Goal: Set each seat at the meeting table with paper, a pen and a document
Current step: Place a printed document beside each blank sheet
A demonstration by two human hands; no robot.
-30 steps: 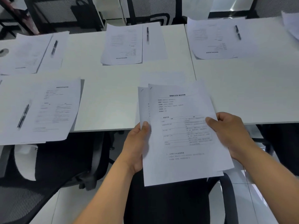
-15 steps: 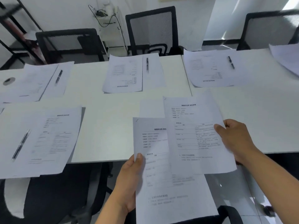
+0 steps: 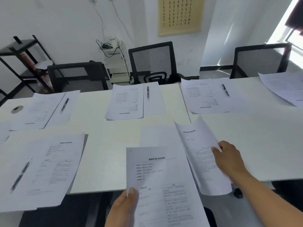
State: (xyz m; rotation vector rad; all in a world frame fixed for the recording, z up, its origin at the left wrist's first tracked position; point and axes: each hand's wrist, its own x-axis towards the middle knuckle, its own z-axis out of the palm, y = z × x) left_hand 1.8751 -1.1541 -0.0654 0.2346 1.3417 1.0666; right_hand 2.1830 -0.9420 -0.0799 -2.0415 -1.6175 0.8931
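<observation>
Right hand [image 3: 229,158] fingers pinch one document [image 3: 201,154]; lay it flat on the bench [image 3: 254,145] beside the blank sheet [image 3: 157,135], while left hand [image 3: 124,208] grips the spare copy [image 3: 162,185].

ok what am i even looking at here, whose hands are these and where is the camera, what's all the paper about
There is no machine here, just a person wearing a wide-angle camera on the head. It looks forward and down, so you see their own two arms from above.

The left hand grips a printed document by its lower left corner. The right hand holds a second document off to the right, its top curling up above the table.

A blank sheet lies on the table in front of the person, with no pen on it that I can see. The other places are laid already: each has paper, a printed page and a pen. Black chairs stand along the far side.
</observation>
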